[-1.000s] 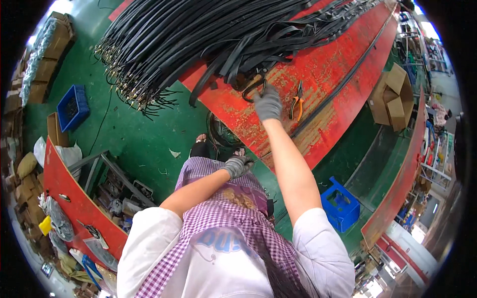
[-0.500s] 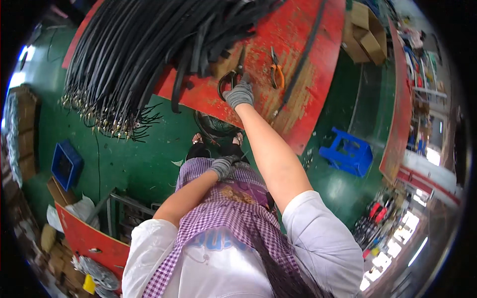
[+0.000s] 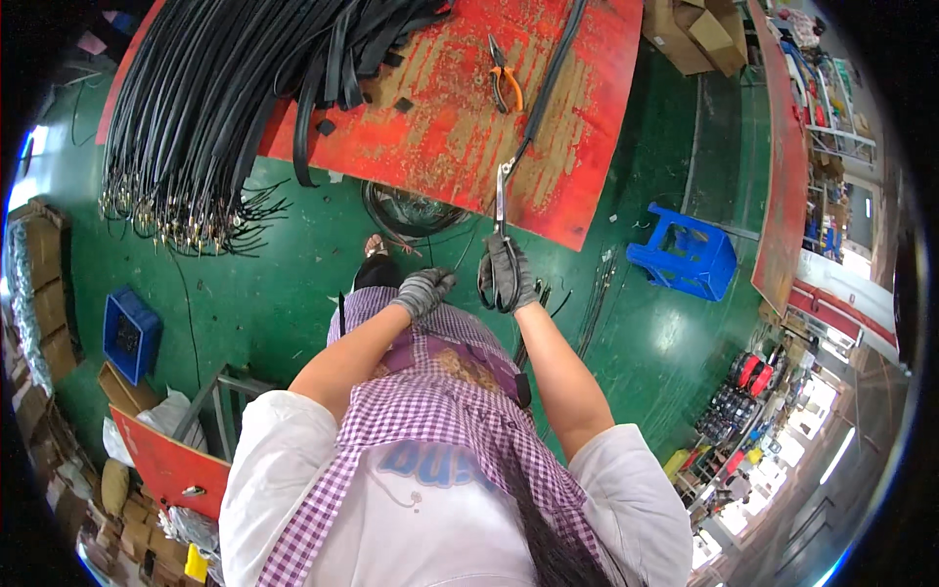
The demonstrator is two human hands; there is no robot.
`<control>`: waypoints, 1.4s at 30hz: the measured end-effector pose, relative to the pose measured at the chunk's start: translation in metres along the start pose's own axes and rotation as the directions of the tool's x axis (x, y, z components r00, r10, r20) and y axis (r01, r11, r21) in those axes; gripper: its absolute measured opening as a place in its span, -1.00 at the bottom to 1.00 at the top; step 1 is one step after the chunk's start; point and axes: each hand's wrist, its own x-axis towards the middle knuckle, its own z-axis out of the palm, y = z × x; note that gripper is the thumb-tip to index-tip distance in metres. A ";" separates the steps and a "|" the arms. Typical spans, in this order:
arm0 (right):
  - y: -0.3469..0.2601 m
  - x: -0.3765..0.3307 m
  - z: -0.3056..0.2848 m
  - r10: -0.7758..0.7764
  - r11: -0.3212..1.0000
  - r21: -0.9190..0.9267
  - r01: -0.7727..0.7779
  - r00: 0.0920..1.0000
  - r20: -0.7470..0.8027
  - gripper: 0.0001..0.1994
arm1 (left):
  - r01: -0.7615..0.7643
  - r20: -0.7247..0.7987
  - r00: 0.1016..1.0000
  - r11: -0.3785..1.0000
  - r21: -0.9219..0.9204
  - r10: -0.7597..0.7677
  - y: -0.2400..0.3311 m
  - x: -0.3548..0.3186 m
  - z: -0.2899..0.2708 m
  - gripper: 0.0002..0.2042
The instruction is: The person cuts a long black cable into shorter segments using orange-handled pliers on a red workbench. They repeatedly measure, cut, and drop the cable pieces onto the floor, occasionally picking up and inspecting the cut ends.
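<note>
Gripping a pair of scissors [image 3: 502,235] in the right hand [image 3: 507,277], the person holds them at the centre of the head view, blades pointing up toward the lower edge of the red worktop [image 3: 587,147]. The gloved fingers are threaded through the dark loop handles and closed on them. The blades look nearly together, though their exact gap is too small to tell. The left hand [image 3: 423,291], also in a grey knit glove, sits just beside the right one, fingers curled. Whether it pinches a thin wire is not clear.

To do this well, a judgement: the person should keep the points turned away from the left fingers, bring the piece deep into the blades near the pivot, and steady it with the left hand close by but off the cutting line.

The worktop is a worn red board, its paint scuffed to pale patches. A thick sheaf of black cables [image 3: 215,108] drapes over its upper left corner, smooth and rubbery, ending in small metal tips. Orange-handled pliers [image 3: 505,83] lie at the upper middle, beside one long black cable [image 3: 548,88]. The floor [image 3: 274,284] is glossy green. A blue plastic stool [image 3: 685,256] stands at right.
</note>
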 end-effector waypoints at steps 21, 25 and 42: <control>0.035 0.024 0.025 0.132 0.892 0.439 -0.108 0.991 -0.024 -0.60 | 0.156 -0.152 0.854 0.524 -0.837 -0.497 0.049 -0.055 0.057 -0.80; 0.027 0.012 0.032 0.148 0.905 0.406 -0.131 0.989 -0.011 -0.59 | 0.138 -0.116 0.816 0.386 -0.912 -0.566 0.042 -0.047 0.070 -0.76; 0.060 0.035 0.019 0.123 0.871 0.474 -0.127 0.992 0.038 -0.65 | 0.179 0.009 0.868 0.296 -0.938 -0.496 0.049 -0.048 0.063 -0.78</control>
